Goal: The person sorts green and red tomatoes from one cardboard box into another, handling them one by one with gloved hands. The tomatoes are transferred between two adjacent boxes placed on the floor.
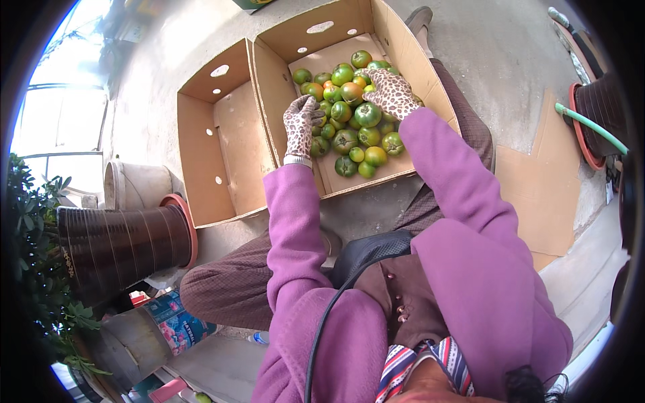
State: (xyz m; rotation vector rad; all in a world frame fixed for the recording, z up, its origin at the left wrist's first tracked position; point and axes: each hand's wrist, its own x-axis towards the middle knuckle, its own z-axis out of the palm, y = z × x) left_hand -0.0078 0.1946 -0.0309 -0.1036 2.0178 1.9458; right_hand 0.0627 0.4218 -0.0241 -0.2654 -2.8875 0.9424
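A cardboard box [347,189] in front of me holds several green tomatoes [368,115], a few turning orange. My left hand [301,123], in a leopard-print glove, is over the left edge of the pile with its fingers bent; whether it grips a tomato cannot be seen. My right hand [390,93], in a matching glove, reaches onto the upper right of the pile, its fingertips among the tomatoes and partly hidden. Against the left side of this box stands a second cardboard box [247,151], whose visible inside holds no tomatoes.
A dark glazed pot [121,247] and a whitish bucket [141,184] stand at the left beside leafy plants [30,216]. Flat cardboard [536,191] lies on the floor at the right, near another dark pot [602,116] and a green hose [592,127].
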